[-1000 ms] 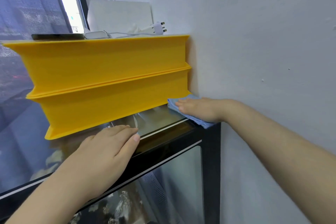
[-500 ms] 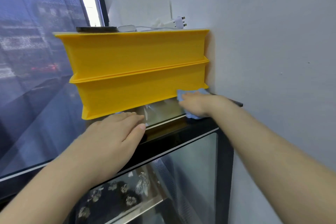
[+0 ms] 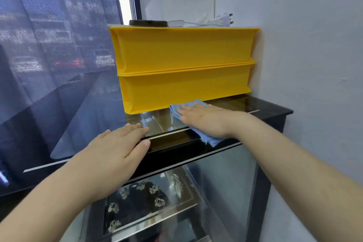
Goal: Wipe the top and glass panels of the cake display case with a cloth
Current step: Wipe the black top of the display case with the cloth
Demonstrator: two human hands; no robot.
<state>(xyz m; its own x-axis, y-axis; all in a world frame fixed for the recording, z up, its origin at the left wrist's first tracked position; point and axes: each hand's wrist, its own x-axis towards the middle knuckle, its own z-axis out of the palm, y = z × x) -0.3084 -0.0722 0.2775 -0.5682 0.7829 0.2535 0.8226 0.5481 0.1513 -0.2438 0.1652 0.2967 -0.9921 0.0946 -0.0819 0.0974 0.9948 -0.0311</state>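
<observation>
The cake display case has a dark glass top (image 3: 261, 108) with a black frame, and a glass front panel (image 3: 222, 179) below. A light blue cloth (image 3: 208, 138) lies on the top, just in front of a yellow crate. My right hand (image 3: 204, 119) presses flat on the cloth with straight fingers pointing left. My left hand (image 3: 115, 147) rests flat on the case's front edge, fingers straight, holding nothing. Dark cakes with white decorations (image 3: 141, 200) show on a shelf inside.
Two stacked yellow crates (image 3: 182, 65) stand on the case top against the white wall (image 3: 314, 45) on the right. A dark flat object (image 3: 148, 22) and a white charger with plug (image 3: 224, 20) lie on the crates. A curtained window (image 3: 49, 35) fills the left.
My right hand has slid the cloth leftward along the glass top, away from the wall corner. The left hand has stayed on the front edge. The camera has shifted.
</observation>
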